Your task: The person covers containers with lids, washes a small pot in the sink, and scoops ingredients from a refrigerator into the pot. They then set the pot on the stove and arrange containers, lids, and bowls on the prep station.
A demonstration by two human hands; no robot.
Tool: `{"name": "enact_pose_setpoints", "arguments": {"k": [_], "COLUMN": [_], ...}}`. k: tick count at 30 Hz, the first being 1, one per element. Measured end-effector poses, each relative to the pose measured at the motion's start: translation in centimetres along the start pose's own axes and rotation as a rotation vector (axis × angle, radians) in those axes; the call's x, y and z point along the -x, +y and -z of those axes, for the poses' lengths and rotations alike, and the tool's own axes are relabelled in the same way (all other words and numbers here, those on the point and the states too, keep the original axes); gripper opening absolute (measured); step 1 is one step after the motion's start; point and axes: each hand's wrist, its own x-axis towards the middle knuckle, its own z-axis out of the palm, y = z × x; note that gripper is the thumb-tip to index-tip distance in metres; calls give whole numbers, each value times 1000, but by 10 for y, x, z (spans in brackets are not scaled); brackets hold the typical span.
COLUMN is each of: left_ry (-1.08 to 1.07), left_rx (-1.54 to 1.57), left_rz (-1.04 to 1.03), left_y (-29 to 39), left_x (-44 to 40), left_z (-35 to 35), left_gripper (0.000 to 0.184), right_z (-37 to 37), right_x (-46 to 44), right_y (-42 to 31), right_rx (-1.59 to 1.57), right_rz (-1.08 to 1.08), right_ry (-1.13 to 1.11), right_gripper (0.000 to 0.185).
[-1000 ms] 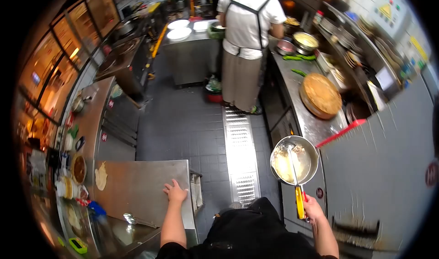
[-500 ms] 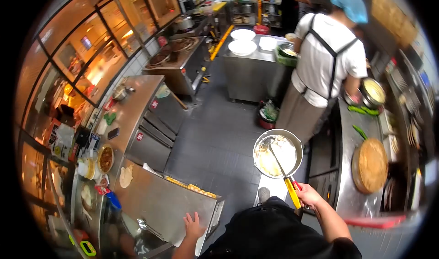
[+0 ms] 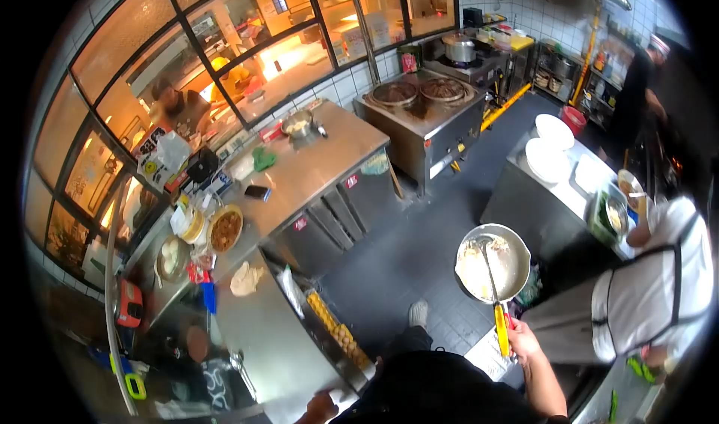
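My right hand is closed around the red handle of a saucepan, together with a long metal utensil that has a yellow handle. The utensil's shaft rests in the pan, and its tip is not clear. White, creamy remains coat the inside of the pan, which hangs above the dark floor. My left hand is low in view by the front edge of the steel counter. Its fingers look curled, and whether they grip anything is hidden.
A co-worker in white stands close on my right. A steel table with white plates is ahead. Pale round pieces fill a narrow tray below the left counter. Burners and a phone are farther off.
My view has turned left. The saucepan has come along in my right hand. My left hand, spread over the counter before, has curled near its edge. One foot shows farther forward.
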Motion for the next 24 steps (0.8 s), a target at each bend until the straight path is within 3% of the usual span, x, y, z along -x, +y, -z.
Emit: {"name": "enact_pose_setpoints", "arguments": {"k": [1, 3, 4, 6, 7, 9, 12, 16, 19, 24], "left_ry": [-41, 81, 33, 101, 94, 299, 583, 593, 611, 375], "left_rx": [32, 128, 64, 52, 185, 97, 43, 4, 58, 57], "left_rz": [31, -47, -40, -278, -175, -227, -419, -417, -487, -444], "left_y": [17, 9, 27, 45, 80, 123, 158, 238, 266, 313], "left_x": [-4, -78, -96, -145, -138, -162, -206, -231, -289, -347], "left_z": [36, 61, 110, 202, 278, 399, 492, 625, 666, 722], "left_gripper": [74, 48, 47, 43, 39, 43, 46, 44, 44, 47], "right_z": [-1, -11, -14, -16, -17, -19, -13, 16, 30, 70], "right_x": [-22, -66, -89, -137, -157, -215, -263, -342, -394, -490], "right_y": [-14, -48, -64, -93, -114, -164, -206, -271, -338, -442], "right_rx": [-14, -57, -61, -63, -63, -81, -52, -28, -96, -101], "right_rz": [-1, 22, 40, 70, 62, 32, 70, 60, 25, -21], "right_ry": [1, 6, 23, 48, 65, 107, 105, 96, 92, 84], "right_gripper": [9, 9, 8, 8, 8, 7, 10, 19, 21, 21]}}
